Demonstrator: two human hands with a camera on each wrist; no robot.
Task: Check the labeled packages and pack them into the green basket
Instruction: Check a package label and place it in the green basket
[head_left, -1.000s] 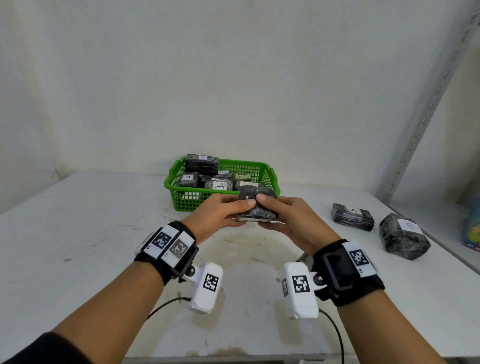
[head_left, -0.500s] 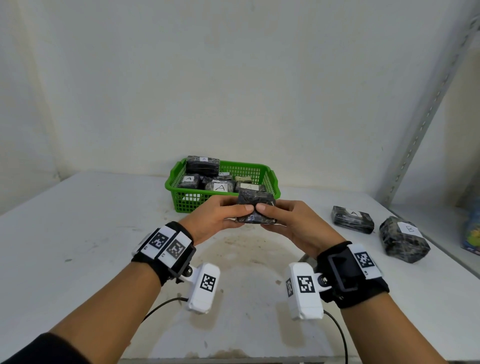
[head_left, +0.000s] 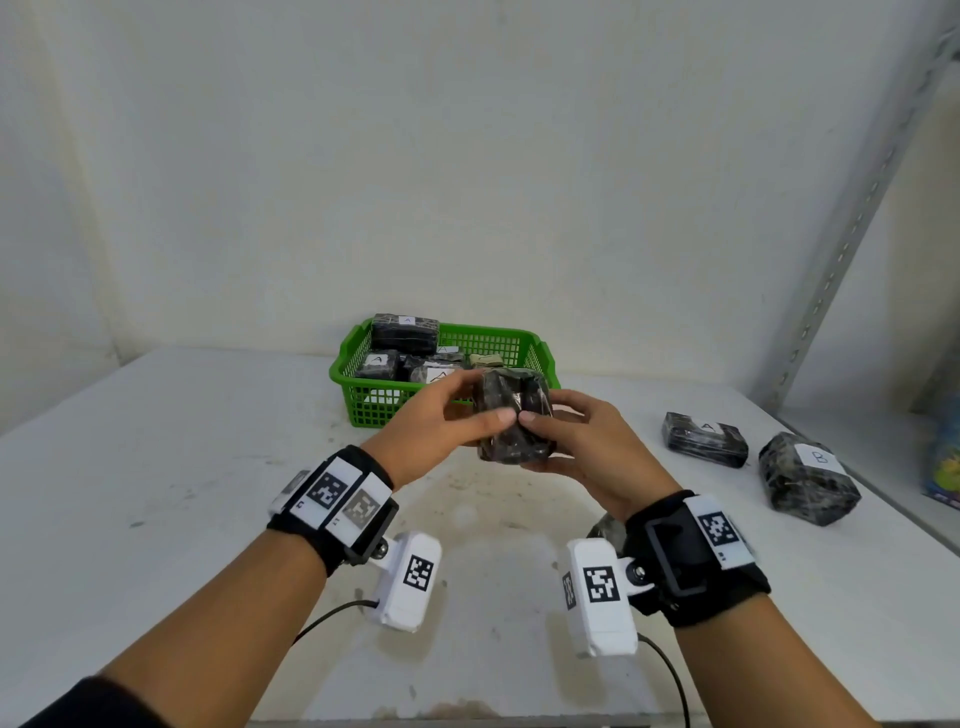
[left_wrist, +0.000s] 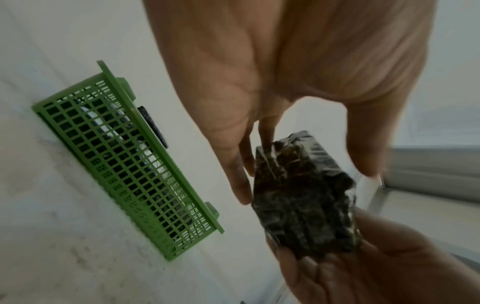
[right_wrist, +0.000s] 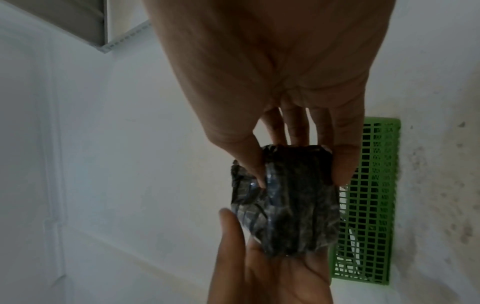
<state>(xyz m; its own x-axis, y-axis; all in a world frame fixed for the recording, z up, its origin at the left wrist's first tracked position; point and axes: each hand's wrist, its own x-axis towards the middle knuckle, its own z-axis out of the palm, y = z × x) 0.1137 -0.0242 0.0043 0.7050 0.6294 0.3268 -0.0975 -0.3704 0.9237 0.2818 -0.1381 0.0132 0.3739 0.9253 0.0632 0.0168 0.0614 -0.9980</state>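
Head view has your left hand (head_left: 441, 431) and right hand (head_left: 582, 447) both grasping the dark wrapped package (head_left: 514, 415), held up over the table (head_left: 156, 493) just in front of the green basket (head_left: 363, 400). Half a second ago it lay flatter between your thumbs — now it stands tilted up, its broad face toward you, and no label shows on it. Two more packages, one marked A (head_left: 704, 439) and one marked B (head_left: 805, 478), lie to your right, unmoved.
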